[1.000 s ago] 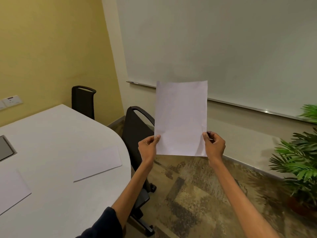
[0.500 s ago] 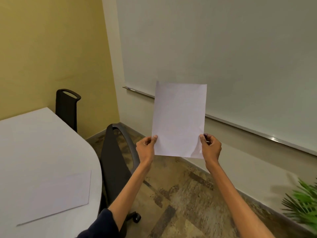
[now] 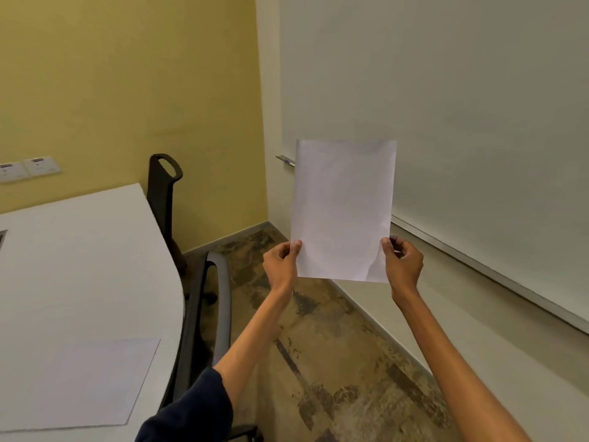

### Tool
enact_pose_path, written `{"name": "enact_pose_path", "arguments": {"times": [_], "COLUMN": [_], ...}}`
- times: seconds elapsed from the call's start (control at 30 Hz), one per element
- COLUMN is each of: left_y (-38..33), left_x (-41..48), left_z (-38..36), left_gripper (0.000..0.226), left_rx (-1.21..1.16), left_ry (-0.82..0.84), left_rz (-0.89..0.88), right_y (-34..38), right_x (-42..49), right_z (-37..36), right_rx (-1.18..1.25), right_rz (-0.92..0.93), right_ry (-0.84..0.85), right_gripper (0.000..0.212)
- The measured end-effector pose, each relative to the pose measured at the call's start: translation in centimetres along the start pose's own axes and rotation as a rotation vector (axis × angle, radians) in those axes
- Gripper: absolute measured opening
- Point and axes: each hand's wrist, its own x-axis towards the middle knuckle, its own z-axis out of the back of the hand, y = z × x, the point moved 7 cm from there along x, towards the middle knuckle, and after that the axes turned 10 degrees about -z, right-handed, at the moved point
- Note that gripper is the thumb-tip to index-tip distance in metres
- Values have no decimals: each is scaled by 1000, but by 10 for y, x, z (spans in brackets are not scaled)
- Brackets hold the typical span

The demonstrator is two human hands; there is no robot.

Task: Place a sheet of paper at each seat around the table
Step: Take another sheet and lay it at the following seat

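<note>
I hold a white sheet of paper (image 3: 343, 208) upright in front of me, away from the table. My left hand (image 3: 282, 261) pinches its lower left corner and my right hand (image 3: 403, 261) pinches its lower right corner. The white table (image 3: 86, 266) fills the left side. Another sheet of paper (image 3: 79, 384) lies flat on the table near its front edge, beside the nearer black chair (image 3: 204, 317). A second black chair (image 3: 165, 199) stands farther along the table's edge by the yellow wall.
A large whiteboard (image 3: 462, 106) with a metal tray covers the wall on the right. Patterned carpet floor (image 3: 334, 362) runs between the table and that wall. Wall sockets (image 3: 28, 169) sit on the yellow wall at the left.
My view has moved forward along the table and turned left; the plant at the right has left view. The far chair is closer. Both hands keep the same grip on the held sheet.
</note>
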Motion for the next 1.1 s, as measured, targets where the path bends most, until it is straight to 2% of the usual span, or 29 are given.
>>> {"name": "enact_pose_path", "arguments": {"times": [0.17,0.3,0.5,0.63,0.73,0.93,1.1], "left_y": [22,36,57,83,104,121,132], "left_x": [58,102,169,227,283,392,463], "left_z": [-33,-57,-65,-56,-45,-19,14], "left_gripper": [5,16,15,24,21,28,24], "left_rx": [62,79,91,123,121,152,188], "left_ry": [-126,-205,-342,-422,-480,-501,-567], "left_rz": [-19,-23,-9,6,5,-13,1], "right_y": [5,11,7,-2,-5,7,14], "right_x": [89,152,218,255,282,326,344], "right_z": [-55,-102,-191,-268,-333,-460,-561], "right_rx": [-30,-45,-75,-79,-77,-74,-62], "right_rz": [33,46,68,59,62,63,34], "right_ry": [151,247,377,450,503,563,616], "right_gripper": [18,16,17,15,14,16,18]}}
